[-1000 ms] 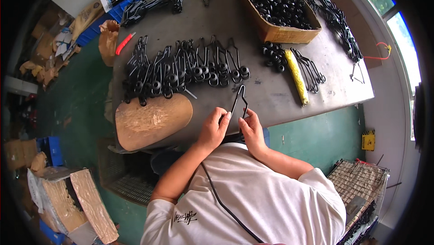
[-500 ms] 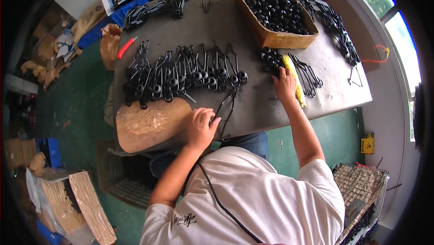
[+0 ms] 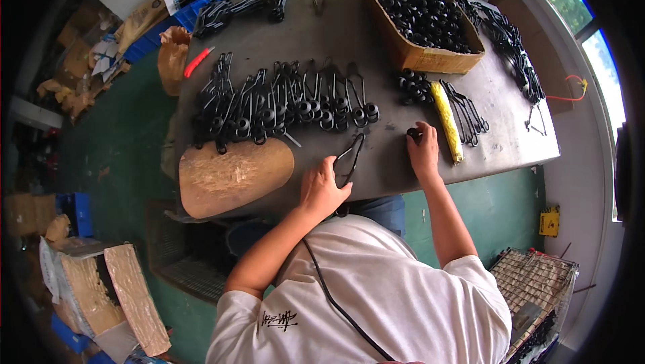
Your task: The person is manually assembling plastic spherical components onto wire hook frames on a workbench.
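My left hand (image 3: 324,188) is closed on a bent black metal rod (image 3: 358,154) near the table's front edge. Between the fingers of my right hand (image 3: 424,156) is a small round black part (image 3: 414,135), partly hidden by them. Beyond that hand lies a small heap of similar black parts (image 3: 414,86). A yellow wrapped strip (image 3: 446,122) separates the heap from several bare bent rods (image 3: 468,115). To the left, a wide row of rods with black round ends (image 3: 289,105) is spread over the grey table (image 3: 386,35).
A worn wooden board (image 3: 235,176) lies at the front left. At the back stands a cardboard box (image 3: 430,60) full of black round parts. A red-handled tool (image 3: 197,62) rests by the left edge, and more black rods (image 3: 507,52) lie on the right.
My right hand has drawn back from the heap toward me with a round black part. My left hand has moved right and taken hold of the bent rod, which is now nearer me.
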